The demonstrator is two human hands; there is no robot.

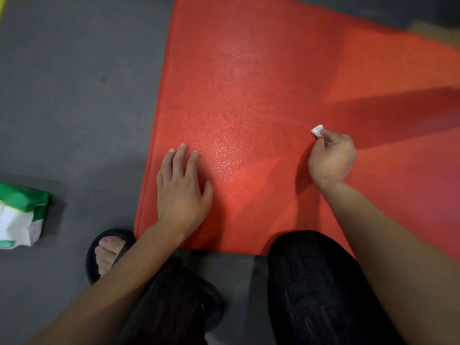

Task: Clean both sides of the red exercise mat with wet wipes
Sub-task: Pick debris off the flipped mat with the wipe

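The red exercise mat (249, 83) lies flat on the grey floor and fills the middle and right of the head view. A damp sheen shows on its centre. My left hand (183, 188) rests flat on the mat near its left edge, fingers straight and spread. My right hand (332, 158) is curled over the mat further right and pinches a small crumpled white wet wipe (317, 130) between thumb and fingertips. Only a corner of the wipe sticks out past the fingers.
A green and white pack of wet wipes (21, 215) lies on the grey floor (74, 95) at the left edge. My foot in a black sandal (107, 255) stands by the mat's near left corner. My knees in black trousers (311, 282) are at the mat's near edge.
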